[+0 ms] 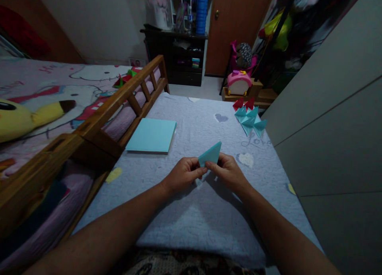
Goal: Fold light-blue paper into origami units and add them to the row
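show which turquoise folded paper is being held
The pointed piece between the left hand and right hand; the other turquoise folds lie far right beside red ones.

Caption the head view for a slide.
Left hand and right hand hold folded turquoise paper above a patterned sheet; red and turquoise folded pieces lie beyond.

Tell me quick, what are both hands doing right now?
Left hand: closed, holding the folded blue paper near its left corner.
Right hand: closed, holding the same paper, its thumb across the front.
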Demonstrator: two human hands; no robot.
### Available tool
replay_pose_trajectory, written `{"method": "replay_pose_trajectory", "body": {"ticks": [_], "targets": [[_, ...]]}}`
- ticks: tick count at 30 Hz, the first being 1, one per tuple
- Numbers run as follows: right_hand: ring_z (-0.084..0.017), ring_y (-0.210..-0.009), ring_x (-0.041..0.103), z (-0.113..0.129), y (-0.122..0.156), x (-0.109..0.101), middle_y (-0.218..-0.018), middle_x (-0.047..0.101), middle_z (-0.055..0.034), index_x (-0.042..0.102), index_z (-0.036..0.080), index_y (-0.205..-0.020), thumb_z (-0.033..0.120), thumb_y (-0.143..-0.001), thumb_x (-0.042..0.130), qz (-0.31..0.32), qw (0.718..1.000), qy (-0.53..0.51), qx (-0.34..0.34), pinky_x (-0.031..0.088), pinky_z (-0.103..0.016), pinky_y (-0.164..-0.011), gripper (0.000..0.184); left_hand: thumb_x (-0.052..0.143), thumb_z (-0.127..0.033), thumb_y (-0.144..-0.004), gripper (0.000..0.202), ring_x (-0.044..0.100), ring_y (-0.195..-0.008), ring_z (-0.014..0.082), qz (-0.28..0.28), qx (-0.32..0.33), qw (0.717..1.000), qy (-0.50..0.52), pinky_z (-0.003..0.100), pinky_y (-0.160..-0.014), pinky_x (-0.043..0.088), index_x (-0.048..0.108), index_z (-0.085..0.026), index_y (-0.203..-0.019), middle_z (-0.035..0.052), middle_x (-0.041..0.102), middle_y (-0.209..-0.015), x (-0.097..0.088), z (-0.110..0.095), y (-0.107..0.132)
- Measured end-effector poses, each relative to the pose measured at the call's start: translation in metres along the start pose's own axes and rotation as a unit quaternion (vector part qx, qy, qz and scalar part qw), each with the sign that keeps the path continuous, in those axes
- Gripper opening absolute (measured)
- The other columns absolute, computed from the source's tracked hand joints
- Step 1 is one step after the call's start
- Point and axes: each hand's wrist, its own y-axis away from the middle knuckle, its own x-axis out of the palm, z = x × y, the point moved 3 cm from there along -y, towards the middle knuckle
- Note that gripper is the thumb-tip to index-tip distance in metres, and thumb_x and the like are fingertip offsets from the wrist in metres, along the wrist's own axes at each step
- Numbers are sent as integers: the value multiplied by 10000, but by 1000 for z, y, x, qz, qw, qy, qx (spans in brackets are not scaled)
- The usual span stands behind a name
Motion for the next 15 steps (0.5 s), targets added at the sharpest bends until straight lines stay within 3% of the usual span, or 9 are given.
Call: {"method": "replay_pose_trajectory", "body": {"ticks": [7,10,15], "targets": [[-111,-543,495,0,1,1,-579,586,13,637,173,-610,429,-720,792,-35,999,-8,39,393,-238,-504,319,647,-359,-812,237,490,-576,106,40,1,999,-22,242,-552,376,636,-148,-704,5,590,-623,4,4,2],[-121,-569,517,4,0,-6,-604,612,5,689,173,-644,432,-734,783,-55,997,-33,39,409,-252,-534,290,640,-374,-828,263,489,-572,109,39,9,998,-46,247,-553,371,632,-158,-678,7,592,-614,4,2,3],[-147,-670,550,10,-2,-27,-676,656,-5,775,211,-721,382,-757,764,-138,990,-11,-7,431,-280,-631,175,628,-381,-825,295,433,-545,99,34,8,996,-81,243,-541,323,608,-155,-637,-18,524,-577,3,-2,4]]}}
